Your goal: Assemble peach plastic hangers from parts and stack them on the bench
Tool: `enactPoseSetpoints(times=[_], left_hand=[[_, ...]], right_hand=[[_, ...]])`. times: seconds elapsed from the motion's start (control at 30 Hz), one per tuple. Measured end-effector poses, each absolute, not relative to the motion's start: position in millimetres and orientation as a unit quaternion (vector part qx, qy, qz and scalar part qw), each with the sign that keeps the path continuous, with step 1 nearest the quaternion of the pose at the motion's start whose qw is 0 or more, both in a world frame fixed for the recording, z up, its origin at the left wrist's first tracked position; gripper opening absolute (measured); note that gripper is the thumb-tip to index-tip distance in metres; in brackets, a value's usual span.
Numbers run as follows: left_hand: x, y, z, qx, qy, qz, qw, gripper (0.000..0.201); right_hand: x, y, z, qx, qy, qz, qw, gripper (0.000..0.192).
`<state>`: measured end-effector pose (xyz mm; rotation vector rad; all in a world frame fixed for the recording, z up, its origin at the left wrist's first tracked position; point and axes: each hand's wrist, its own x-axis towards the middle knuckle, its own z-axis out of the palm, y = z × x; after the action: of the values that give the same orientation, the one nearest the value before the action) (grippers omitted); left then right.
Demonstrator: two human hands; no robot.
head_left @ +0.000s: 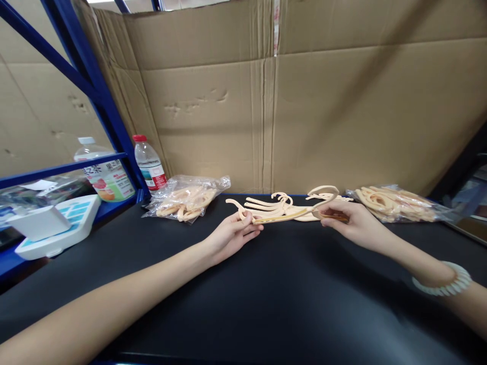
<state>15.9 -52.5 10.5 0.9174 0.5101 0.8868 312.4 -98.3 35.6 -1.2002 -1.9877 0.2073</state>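
**Cream plastic hanger held by both ends over the black bench**

Black matte bench top (266, 304), cardboard sheets (304, 111) walling off the back, blue rack frame (95, 86) beyond your left hand.

Hands: your left hand (232, 235) pinches the left tip of a hanger (283, 215), thumb on top, fingers curled under. Your right hand (342, 220) pinches the other end, near the hook, fingers closed on it. The hanger spans the gap between both hands, just above the bench.

Handling, as I judge it: thin moulded plastic, so light and stiff, with some flex along the arm. Smooth surface, could slip in a loose pinch. Hook and thin tips look like the weak spots; they'd snap if twisted. Best hold is at the arm ends or the thicker neck under the hook, as you have it.

Counts:
- 1 hanger in hand.
- A loose pile of hangers (281, 203) just behind both hands; they overlap, exact number can't be told.
- 2 clear bags of hangers: one bag (186, 197) beyond your left hand, another bag (395, 203) beyond your right.
- 2 bottles past the left bag: red-capped water bottle (149, 162), larger drink bottle (102, 172).
- 1 white-and-blue device (53, 228) far left.
- 1 bead bracelet (445, 281) on your right wrist.
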Motion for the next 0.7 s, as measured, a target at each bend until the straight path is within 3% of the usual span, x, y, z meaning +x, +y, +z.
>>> enactPoseSetpoints(times=[0.7], left_hand=[[21.3, -56.8, 12.0, 0.441, 0.255, 0.453, 0.732, 0.025]], right_hand=[[307.8, -102.6, 31.2, -0.418, -0.821, -0.021, 0.388, 0.012]])
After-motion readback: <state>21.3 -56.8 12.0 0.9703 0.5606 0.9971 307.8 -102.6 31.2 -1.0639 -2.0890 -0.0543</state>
